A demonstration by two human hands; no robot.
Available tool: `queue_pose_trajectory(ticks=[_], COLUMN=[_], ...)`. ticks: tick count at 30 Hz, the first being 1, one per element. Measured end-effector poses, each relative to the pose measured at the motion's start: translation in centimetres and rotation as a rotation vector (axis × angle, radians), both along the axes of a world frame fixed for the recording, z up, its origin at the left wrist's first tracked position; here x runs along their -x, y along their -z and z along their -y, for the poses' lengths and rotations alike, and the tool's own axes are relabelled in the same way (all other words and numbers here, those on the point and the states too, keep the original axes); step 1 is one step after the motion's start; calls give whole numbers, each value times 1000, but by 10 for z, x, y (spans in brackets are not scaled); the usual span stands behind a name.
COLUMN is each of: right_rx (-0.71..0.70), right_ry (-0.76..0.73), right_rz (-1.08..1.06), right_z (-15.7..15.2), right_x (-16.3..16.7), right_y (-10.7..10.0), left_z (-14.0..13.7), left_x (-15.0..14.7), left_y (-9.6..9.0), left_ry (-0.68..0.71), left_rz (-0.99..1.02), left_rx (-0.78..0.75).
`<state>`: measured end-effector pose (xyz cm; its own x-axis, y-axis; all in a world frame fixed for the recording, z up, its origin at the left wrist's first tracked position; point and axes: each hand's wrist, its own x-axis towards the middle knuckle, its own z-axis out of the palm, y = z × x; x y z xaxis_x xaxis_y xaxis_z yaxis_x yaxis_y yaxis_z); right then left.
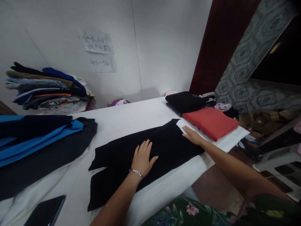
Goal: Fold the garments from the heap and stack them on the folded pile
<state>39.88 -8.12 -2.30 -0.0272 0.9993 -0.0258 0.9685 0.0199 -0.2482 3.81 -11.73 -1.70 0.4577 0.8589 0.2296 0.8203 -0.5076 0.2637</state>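
A black garment [162,138] lies spread flat on the white table, split into two flaps at its left end; its exact kind is unclear. My left hand [143,158], with a bracelet on the wrist, rests palm down on its middle, fingers out and thumb apart. At its right end my right hand [193,136] lies flat with outstretched fingers, touching the cloth beside a stiff white sheet [180,125]. That sheet shows from under or inside the garment's upper right edge; the rest of it is hidden.
Folded red cloth [211,122] and a black folded garment [185,100] are at the table's right end. Blue and dark clothes [42,141] lie on the left, with a phone [45,212] near the front. A tall clothes stack [51,91] stands behind by the wall.
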Motion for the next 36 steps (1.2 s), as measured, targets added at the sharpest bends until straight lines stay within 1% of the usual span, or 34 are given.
queue_pose_trajectory(ticks=[3, 5, 8, 9, 11, 14, 17, 20, 24, 28, 31, 34, 36], right_rx=[8, -49, -138, -141, -94, -20, -34, -53, -52, -37, -75, -127, -119], right_ry=[26, 36, -22, -48, -74, -62, -51, -56, -41, -28, 8, 114, 193], right_rz=[45, 92, 95, 84, 77, 121, 143, 124, 19, -64, -121, -140, -137], right_z=[-6, -15, -34, -41, -54, -66, -68, -66, -67, -68, -59, -37, -19], right_x=[7, 19, 42, 49, 60, 66, 64, 61, 63, 60, 44, 18, 0], right_y=[-13, -23, -32, -33, -28, -15, -4, -1, -3, -12, -24, -31, -32], left_z=[0, 0, 0, 0, 0, 0, 0, 0, 1, 2, 2, 2, 1], left_x=[0, 0, 0, 0, 1, 2, 2, 0, -1, -1, -1, 0, 0], left_y=[0, 0, 0, -1, 0, 0, -1, -4, -9, -10, -9, -7, -7], left_ry=[-4, 0, -4, -7, -8, 9, 12, -4, -38, -50, -48, -48, -46], left_rz=[12, 15, 10, 6, 3, 18, 20, 4, -3, 0, 8, 17, 25], left_rx=[7, 4, 6, 10, 13, -6, -3, 20, 29, 16, 3, -4, -4])
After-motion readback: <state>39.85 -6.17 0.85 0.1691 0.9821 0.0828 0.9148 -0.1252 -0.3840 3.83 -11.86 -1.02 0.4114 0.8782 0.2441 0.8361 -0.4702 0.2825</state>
